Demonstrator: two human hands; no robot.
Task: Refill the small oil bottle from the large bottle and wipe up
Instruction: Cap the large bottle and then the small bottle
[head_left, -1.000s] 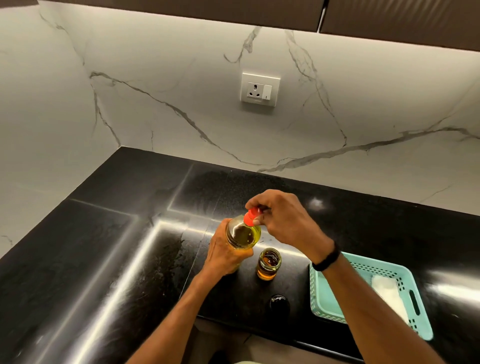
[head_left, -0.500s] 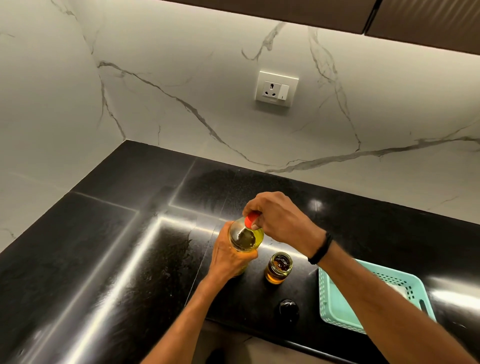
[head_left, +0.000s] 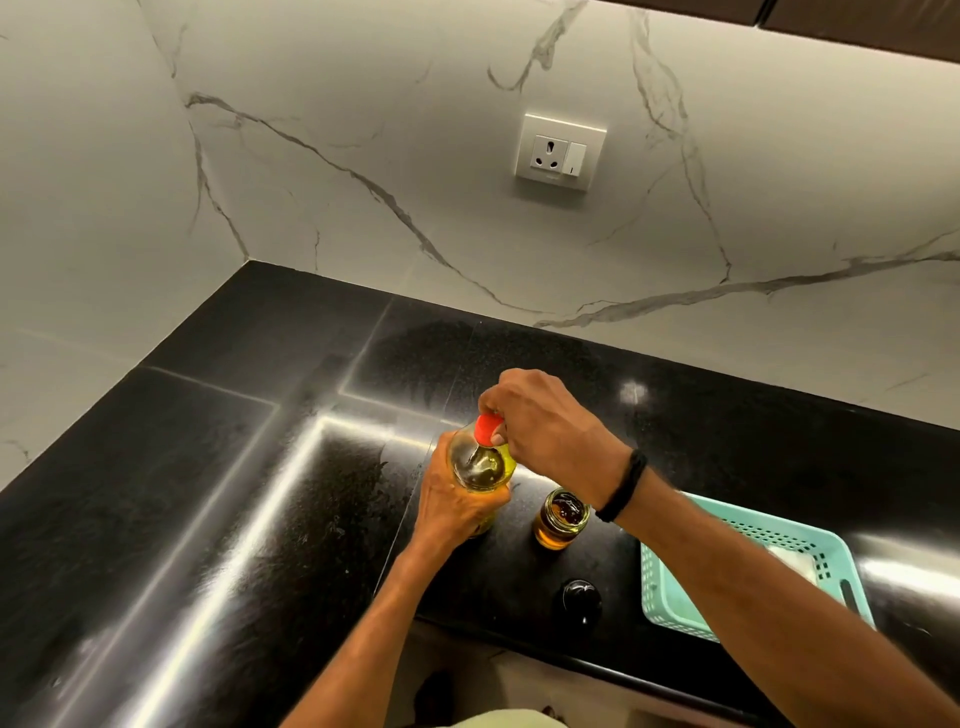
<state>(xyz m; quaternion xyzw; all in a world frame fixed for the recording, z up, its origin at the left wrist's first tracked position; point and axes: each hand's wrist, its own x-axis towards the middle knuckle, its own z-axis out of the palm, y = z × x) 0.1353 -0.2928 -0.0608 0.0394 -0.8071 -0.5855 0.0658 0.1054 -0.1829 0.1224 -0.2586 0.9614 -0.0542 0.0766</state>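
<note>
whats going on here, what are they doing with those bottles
A person at a black counter grips the big bottle of yellow oil with the left hand and pinches its red cap with the right hand. Nothing is being poured. Right of it the small bottle stands open, partly filled, and its black lid lies nearer the counter's edge. A teal basket holding something white sits further right.

White wall socket (head_left: 560, 152), veined marble backsplash (head_left: 363, 114), glossy black countertop (head_left: 156, 493), teal basket (head_left: 658, 592)
</note>
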